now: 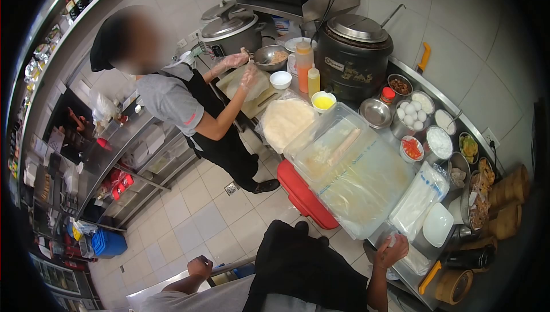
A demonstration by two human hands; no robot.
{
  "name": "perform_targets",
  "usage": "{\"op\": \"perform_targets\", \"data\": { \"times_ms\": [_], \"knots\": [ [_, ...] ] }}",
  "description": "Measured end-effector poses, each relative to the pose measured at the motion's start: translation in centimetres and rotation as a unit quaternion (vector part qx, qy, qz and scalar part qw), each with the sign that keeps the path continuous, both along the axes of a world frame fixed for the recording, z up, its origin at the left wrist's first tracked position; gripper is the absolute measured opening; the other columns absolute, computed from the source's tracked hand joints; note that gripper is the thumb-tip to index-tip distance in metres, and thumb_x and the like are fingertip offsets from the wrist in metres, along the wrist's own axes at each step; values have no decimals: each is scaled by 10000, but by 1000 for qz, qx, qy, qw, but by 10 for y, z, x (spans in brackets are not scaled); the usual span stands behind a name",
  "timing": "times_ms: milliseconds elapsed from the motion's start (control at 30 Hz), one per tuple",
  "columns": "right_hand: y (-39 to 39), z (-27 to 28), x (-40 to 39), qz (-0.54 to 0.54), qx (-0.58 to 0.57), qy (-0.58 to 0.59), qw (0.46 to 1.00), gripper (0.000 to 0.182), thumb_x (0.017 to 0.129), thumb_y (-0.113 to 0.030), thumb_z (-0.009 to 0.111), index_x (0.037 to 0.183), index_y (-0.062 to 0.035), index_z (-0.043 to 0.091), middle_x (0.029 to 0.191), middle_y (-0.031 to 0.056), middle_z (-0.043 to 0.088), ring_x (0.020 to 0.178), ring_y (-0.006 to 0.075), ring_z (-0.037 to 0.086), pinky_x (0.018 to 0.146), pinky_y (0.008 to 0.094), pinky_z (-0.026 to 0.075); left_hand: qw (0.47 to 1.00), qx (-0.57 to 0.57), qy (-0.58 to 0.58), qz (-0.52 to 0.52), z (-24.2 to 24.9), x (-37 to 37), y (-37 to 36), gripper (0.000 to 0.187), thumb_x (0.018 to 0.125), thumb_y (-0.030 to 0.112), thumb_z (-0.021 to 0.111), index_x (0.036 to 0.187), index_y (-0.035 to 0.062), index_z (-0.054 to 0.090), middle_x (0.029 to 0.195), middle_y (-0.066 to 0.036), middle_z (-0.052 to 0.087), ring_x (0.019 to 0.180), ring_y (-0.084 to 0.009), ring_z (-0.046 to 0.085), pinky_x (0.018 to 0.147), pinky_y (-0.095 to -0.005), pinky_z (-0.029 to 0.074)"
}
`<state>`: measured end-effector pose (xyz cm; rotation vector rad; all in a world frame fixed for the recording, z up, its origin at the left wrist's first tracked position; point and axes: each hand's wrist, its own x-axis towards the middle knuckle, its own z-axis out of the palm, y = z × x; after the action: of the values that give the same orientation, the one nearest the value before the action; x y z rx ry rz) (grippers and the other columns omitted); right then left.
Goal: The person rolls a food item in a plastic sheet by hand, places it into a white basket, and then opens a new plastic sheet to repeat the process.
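Observation:
My left hand (200,267) is low in the view, its fingers curled into a fist beside a steel edge; whether anything is inside is hidden. At the counter's front edge, my right hand (394,251) has its fingers closed on a bit of crumpled clear plastic (392,240). Just beyond it lie a pack of plastic bags (420,193) and a white square bowl (437,225). Left of these, a plastic-covered cutting board (372,192) carries a clear lidless tub (326,140) tipped on its far end.
A co-worker (195,94) in plastic gloves handles food at the far counter. A black soup warmer (355,60), bowls of eggs (411,114) and chopped red pepper (411,148) line the wall. A red lid (303,194) juts over the floor. An orange-handled knife (429,277) lies right.

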<state>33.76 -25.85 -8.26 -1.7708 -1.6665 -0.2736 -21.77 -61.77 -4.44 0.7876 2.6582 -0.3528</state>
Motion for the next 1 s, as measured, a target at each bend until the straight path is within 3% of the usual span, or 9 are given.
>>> {"op": "perform_targets", "data": {
  "times_ms": [1000],
  "knots": [
    [0,1,-1,1,8,0,1000,279,926,-214,637,1149,-49,606,1232,172,593,1232,379,529,1084,543,338,1000,-7,-4,6,5,1,4,322,894,382,602,944,120,783,881,-83,778,871,-293,741,836,-431,574]
  ]
}}
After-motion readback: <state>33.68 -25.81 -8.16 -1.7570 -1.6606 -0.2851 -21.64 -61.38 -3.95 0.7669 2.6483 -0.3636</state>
